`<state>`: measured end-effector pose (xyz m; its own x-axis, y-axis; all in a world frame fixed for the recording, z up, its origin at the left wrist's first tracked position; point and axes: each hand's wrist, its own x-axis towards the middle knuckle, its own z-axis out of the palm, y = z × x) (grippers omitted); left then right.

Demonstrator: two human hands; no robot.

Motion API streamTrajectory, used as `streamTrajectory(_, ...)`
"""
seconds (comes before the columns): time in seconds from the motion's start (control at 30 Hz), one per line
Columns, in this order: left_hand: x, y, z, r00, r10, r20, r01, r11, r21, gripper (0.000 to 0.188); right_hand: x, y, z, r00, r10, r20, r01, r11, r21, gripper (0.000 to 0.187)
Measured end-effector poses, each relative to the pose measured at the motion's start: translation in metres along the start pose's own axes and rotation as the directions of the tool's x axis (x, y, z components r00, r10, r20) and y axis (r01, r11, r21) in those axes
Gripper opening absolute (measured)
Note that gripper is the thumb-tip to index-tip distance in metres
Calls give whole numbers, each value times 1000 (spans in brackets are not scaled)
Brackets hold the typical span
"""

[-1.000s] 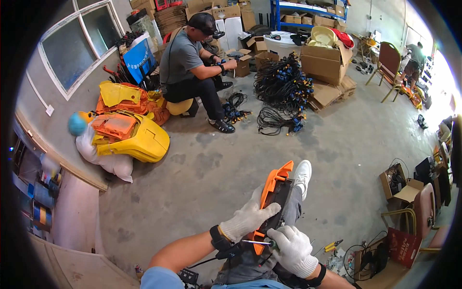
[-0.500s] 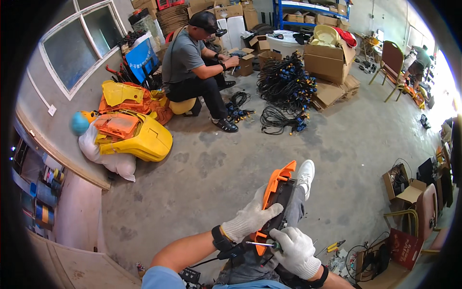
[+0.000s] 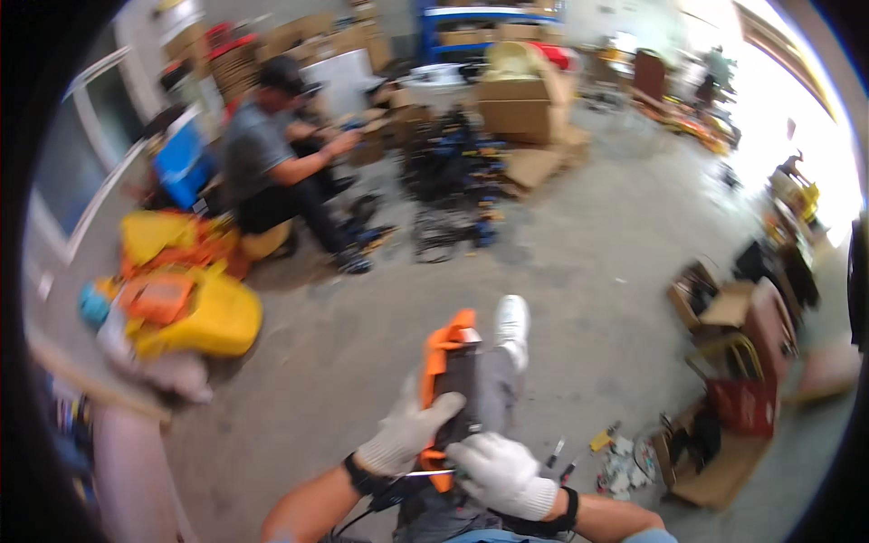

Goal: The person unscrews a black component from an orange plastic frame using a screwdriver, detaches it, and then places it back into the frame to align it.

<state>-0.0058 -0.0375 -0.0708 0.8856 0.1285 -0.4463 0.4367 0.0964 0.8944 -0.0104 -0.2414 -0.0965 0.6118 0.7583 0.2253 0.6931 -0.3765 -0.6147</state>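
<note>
A long housing [image 3: 459,376], orange along its edge and black on its inner face, lies along my lap and thigh. My left hand [image 3: 405,433], in a white knitted glove, grips its left side with the thumb across the black face. My right hand [image 3: 502,472], gloved as well, is closed around a screwdriver [image 3: 429,473] at the housing's near end. The metal shaft points left, and most of the handle is hidden by the fingers. Blur hides the finer parts of the housing.
On the floor to my right lie a yellow-handled tool [image 3: 601,441], small white scraps [image 3: 625,468] and an open carton [image 3: 720,462]. A seated person [image 3: 272,149] works beyond a yellow plastic shell [image 3: 222,312]. Bundled black cables [image 3: 448,172] are piled ahead.
The view has swung to the right, so the room appears shifted left. My hands keep much the same hold on the housing and screwdriver.
</note>
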Motion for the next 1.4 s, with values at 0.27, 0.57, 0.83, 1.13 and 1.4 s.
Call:
streamTrajectory(0.27, 5, -8, -8, 999, 45, -6, -45, 994, -98, 63, 2, -4, 0, 999, -1, 40, 2, 1000, -26, 46)
streamTrajectory(0.57, 5, -14, -8, 996, 84, -13, -85, 993, -78, 56, 3, 5, 16, 997, -68, 48, 69, 997, -32, 47)
streamTrajectory(0.83, 9, -17, -10, 997, 71, -14, -72, 995, -72, 57, 1, 5, 17, 999, -8, 39, 7, 1000, 27, 43)
streamTrajectory(1.13, 7, -17, -9, 995, 104, 13, -103, 993, -57, 51, 1, 5, 19, 998, -31, 59, 33, 999, -34, 43)
streamTrajectory(1.4, 10, -24, -12, 996, 83, 12, -81, 988, -134, 49, 1, 1, 20, 999, -49, 5, 50, 998, -43, 43)
